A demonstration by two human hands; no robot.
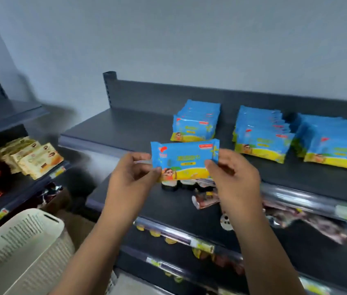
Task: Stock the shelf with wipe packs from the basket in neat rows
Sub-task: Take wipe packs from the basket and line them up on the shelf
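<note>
Both hands, left hand and right hand, are pinching a wipe pack by its side edges; bare shelf is lying open at ten o'clock.

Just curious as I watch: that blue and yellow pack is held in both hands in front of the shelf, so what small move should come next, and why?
Probably carry the wipe pack forward and set it at the front of the leftmost row. That row looks shorter than the two rows to its right. Both the left hand and right hand pinch its ends, held level.
</note>
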